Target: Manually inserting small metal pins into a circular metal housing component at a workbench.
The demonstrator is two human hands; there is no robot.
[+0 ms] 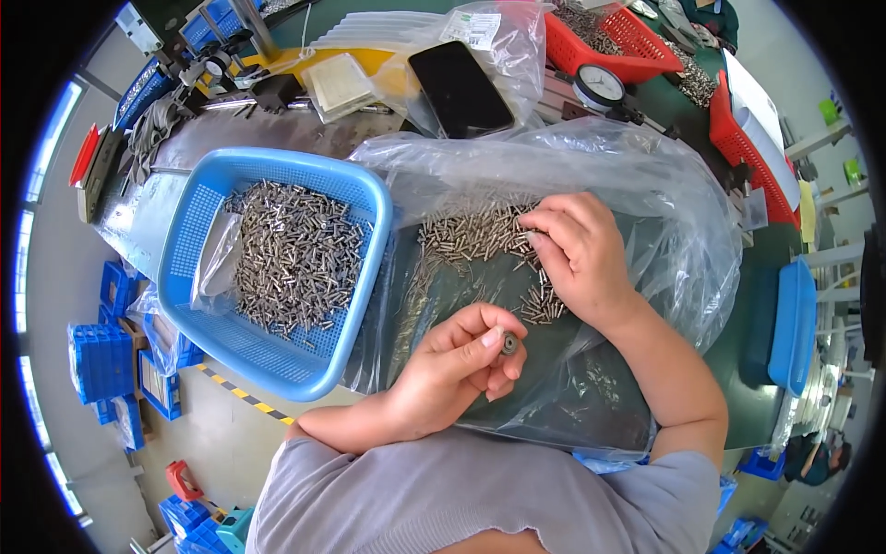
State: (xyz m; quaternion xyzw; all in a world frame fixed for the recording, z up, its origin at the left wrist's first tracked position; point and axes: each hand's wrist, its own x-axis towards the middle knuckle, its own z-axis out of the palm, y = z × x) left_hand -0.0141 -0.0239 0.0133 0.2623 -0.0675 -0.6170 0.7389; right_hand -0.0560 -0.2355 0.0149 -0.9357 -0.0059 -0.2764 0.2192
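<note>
Between the thumb and fingers of my left hand (452, 362) is a small round metal part with a hole in its end (509, 343). My right hand (580, 254) reaches to the right side of a heap of small metal pins (471, 231), its thumb and forefinger pinched together at the pins. Whatever is between those fingertips is too small to make out. The heap lies on a clear plastic sheet (591, 388) over the green tabletop, with a smaller cluster of pins (542, 300) below my right hand. To the left, a blue basket (277, 162) holds many similar pins.
Behind the sheet lie a black phone (460, 90), a flat pale box (340, 85) and a dial gauge (599, 86). Red baskets (628, 55) stand at the back right. A blue tray (792, 325) is at the far right. Blue crates (101, 362) stack on the floor at left.
</note>
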